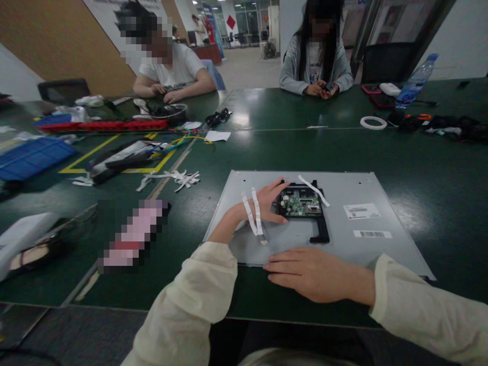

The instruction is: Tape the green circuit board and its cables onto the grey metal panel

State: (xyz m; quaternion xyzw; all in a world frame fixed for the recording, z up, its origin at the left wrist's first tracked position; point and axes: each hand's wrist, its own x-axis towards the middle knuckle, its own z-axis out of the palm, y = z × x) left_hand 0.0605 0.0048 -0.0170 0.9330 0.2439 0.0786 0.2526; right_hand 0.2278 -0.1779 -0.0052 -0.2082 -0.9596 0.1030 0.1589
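Note:
A grey flat panel point(339, 190) lies on the table in front of me, with two white labels on its right part. On it sits a black bracket point(324, 229) carrying a green circuit board point(299, 206). My left hand point(267, 203) has its thumb and fingers around the bracket's left side. Two narrow white strips point(249, 213) lie across the back of that hand, their lower ends over the panel. Another white strip point(314, 190) crosses the bracket's upper right corner. My right hand point(312, 274) rests flat at the panel's near edge, fingers extended and holding nothing.
Left of the panel lie a pixelated pink thing point(133, 234) and a pile of white strips point(185, 178). Farther left is a blue basket point(36, 155). A tape roll point(373, 122) and a bottle point(417, 81) stand back right. Two people sit opposite.

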